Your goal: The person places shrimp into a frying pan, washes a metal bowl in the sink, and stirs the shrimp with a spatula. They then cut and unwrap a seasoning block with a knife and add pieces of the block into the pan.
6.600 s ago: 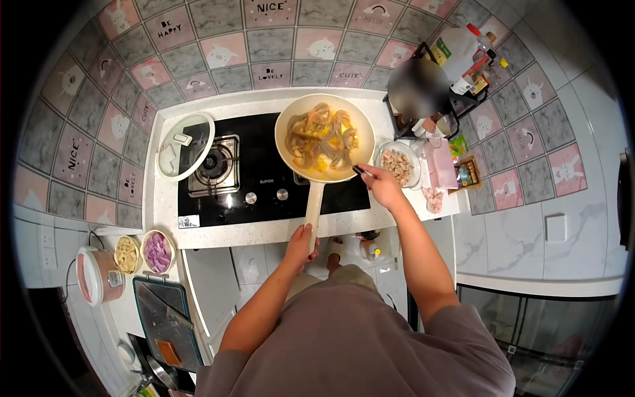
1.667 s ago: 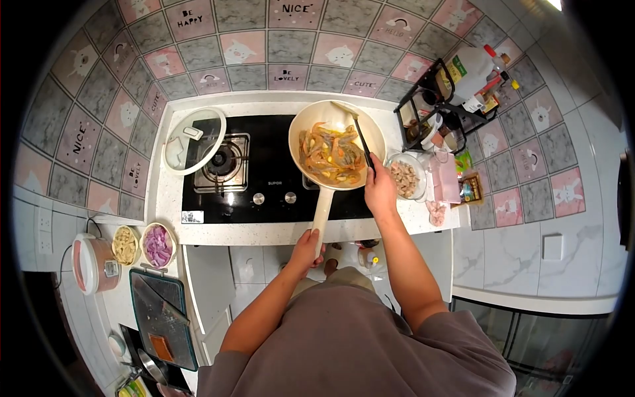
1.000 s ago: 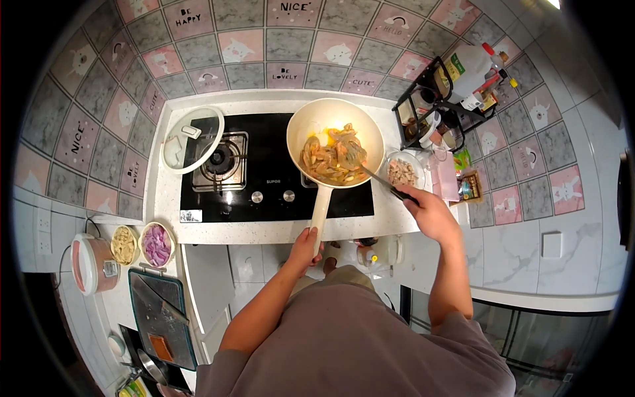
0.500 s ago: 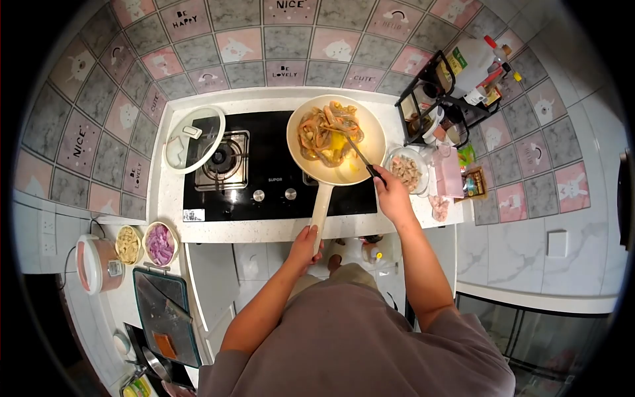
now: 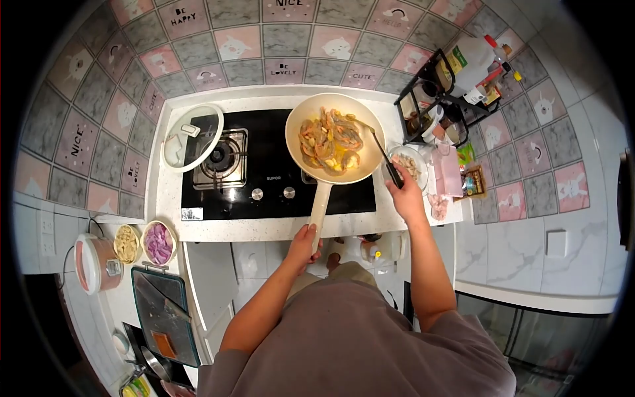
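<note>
A cream frying pan (image 5: 307, 111) sits over the right part of the black cooktop, with several shell-on shrimp (image 5: 327, 137) and yellow oil inside. My left hand (image 5: 304, 247) is closed around the end of the pan's long handle, near the counter's front edge. In my right hand (image 5: 408, 197) is the black handle of a spatula (image 5: 385, 157); its thin end rests inside the pan's right side, beside the shrimp. Just behind my right hand, a clear plate (image 5: 423, 178) of pale pinkish pieces is partly hidden.
A glass lid (image 5: 221, 135) lies by the left burner (image 5: 221, 155). Bowls of chopped pale pieces (image 5: 127, 244) and purple onion (image 5: 159, 243) stand at left, near a cutting board (image 5: 152, 314) with a knife (image 5: 162, 296). A black rack (image 5: 431, 99) of bottles stands at right.
My right hand has moved slightly right and down, taking the spatula from the middle of the pan to its right side. The shrimp have spread out and shifted. My left hand keeps its hold.
</note>
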### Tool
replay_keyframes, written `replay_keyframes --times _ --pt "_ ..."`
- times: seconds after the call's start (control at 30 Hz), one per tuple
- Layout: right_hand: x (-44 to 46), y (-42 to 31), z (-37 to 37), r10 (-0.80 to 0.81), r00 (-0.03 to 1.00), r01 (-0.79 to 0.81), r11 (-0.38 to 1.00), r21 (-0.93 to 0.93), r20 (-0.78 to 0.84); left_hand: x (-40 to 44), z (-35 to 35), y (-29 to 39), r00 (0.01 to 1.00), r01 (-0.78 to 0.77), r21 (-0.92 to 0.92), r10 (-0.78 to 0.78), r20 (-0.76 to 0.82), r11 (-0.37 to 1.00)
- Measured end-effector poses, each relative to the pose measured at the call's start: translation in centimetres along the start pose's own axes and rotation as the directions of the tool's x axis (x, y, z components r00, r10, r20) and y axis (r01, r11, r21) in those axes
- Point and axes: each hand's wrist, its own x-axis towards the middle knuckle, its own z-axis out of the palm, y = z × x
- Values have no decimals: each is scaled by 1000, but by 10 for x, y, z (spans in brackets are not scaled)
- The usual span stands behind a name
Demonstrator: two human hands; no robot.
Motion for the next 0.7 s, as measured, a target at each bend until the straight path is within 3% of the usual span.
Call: replay_keyframes --times 0.13,0.2,0.27,0.3,0.37,0.47,0.6,0.67,0.7 --pt "22 0 -20 103 990 -82 976 -204 93 0 1 0 1000 -3 36 3 -17 999" --pt "34 -7 -25 149 967 -47 901 -430 206 -1 4 2 1000 -10 50 12 -28 999" --pt "48 8 -27 126 961 -12 910 -414 248 -3 3 4 1000 3 57 -1 -28 998" --pt "50 4 -31 222 915 -135 956 -262 337 -2 2 4 1000 -1 53 2 -28 999" --pt "50 -4 -46 346 799 -389 921 -16 491 -1 1 3 1000 -1 51 2 -23 999" --pt "47 -29 -82 378 767 -393 916 -87 518 -2 2 3 1000 -6 46 7 -16 999" --pt "54 -49 -105 349 810 -246 932 -267 471 -3 2 5 1000 -2 30 2 -6 1000" --pt "53 -65 -104 160 883 131 819 -559 441 -4 3 7 1000 10 41 -9 -6 999" --pt "58 -68 -100 156 882 179 761 -623 444 -3 2 6 1000 8 40 -8 -6 999"
